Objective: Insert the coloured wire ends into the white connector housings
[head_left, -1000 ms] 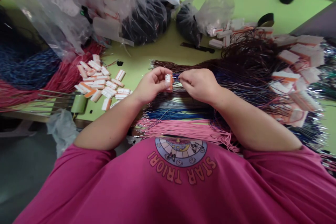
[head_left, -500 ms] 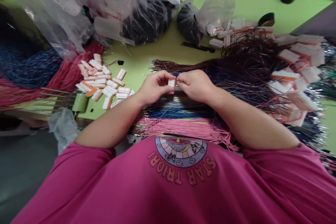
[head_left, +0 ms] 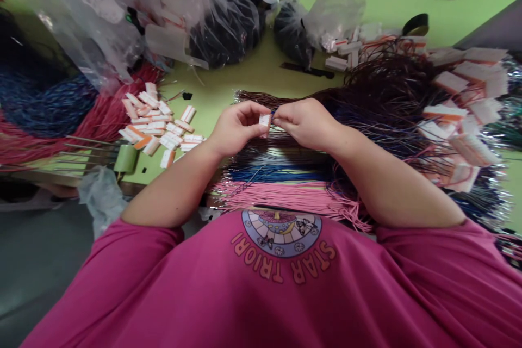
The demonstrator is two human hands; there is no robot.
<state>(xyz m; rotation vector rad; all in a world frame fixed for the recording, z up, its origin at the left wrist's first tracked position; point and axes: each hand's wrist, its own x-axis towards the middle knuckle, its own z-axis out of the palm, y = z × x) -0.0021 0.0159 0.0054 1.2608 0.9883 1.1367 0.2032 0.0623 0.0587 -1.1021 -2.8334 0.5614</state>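
My left hand (head_left: 236, 129) pinches a small white and orange connector block (head_left: 265, 121) in front of my chest. My right hand (head_left: 305, 122) is closed, its fingertips pressed against the block's right side on a thin blue wire (head_left: 272, 115). Both hands hover over rows of brown, blue and pink wires (head_left: 281, 174) laid flat on the green table (head_left: 240, 84). A loose heap of the same white and orange blocks (head_left: 157, 125) lies to the left of my left hand.
Clear plastic bags (head_left: 175, 11) with dark wire bundles stand at the back. Red and blue wire bundles (head_left: 53, 109) lie far left. Wired blocks (head_left: 460, 114) pile up on the right. Two black tape rolls (head_left: 416, 24) sit at the back right. A green tube (head_left: 125, 159) lies near the table's front edge.
Both hands have drawn together and lifted slightly away from me. The block has turned in my left fingers, its orange side less visible now.
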